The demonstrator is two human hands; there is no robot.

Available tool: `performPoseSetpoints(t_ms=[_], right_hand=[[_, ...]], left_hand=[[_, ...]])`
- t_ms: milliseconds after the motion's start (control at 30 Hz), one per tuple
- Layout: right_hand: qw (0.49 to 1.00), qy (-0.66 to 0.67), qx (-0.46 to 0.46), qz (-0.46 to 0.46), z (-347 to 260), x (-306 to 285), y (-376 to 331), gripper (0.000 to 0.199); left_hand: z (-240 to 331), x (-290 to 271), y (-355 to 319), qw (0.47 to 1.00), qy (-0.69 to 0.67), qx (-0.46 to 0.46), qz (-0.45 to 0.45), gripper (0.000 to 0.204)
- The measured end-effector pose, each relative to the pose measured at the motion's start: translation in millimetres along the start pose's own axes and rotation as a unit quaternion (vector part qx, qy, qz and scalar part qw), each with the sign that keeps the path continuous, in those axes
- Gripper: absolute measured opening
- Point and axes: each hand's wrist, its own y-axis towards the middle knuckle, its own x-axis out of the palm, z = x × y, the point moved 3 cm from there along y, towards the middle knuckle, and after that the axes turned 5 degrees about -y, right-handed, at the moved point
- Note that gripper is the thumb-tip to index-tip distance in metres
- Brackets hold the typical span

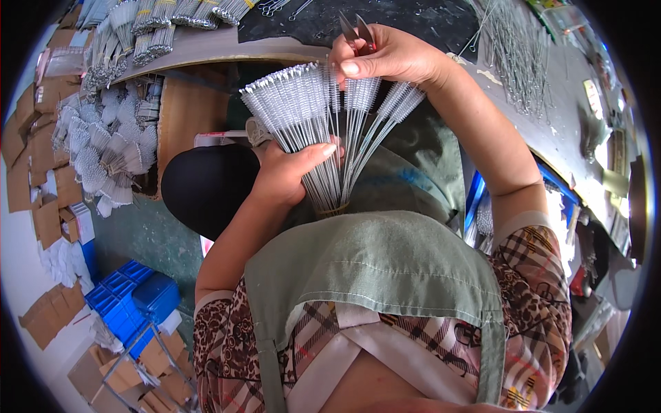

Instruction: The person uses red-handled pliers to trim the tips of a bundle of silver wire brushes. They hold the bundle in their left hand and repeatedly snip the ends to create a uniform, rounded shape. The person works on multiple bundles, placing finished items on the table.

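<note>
The fanned bundle of wire brushes (289, 103) stands over your lap by the green apron (379, 265), your left hand (289, 171) wrapped around its stems. Your right hand (392, 58) clasps red-handled snips (350, 31), thumb at the brush heads; whether it pinches one, I cannot tell. Beyond, banded bundles (155, 20) lie on the table (206, 49).

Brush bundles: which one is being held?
The fanned bundle in front of the apron, held by the left hand; the other bundles lie at the picture's left and upper left.
</note>
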Motion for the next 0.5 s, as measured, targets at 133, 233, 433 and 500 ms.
performPoseSetpoints(t_ms=[133,233,433,500], right_hand=[[0.999,0.033,0.026,0.008,-6,2,1,0.037],[0.999,0.044,0.010,0.001,1,-2,0,0.037],[0.997,0.018,0.075,0.029,-6,5,0,0.021],[0.998,-0.008,0.063,0.012,-5,3,0,0.021]], left_hand=[[1,4,-2,1.000,-0.008,-0.002,0.009,0.022],[2,7,-1,1.000,-0.007,-0.007,0.014,0.023],[2,8,-2,1.000,-0.005,-0.006,0.007,0.024],[2,10,-3,1.000,-0.007,-0.013,0.007,0.025]])
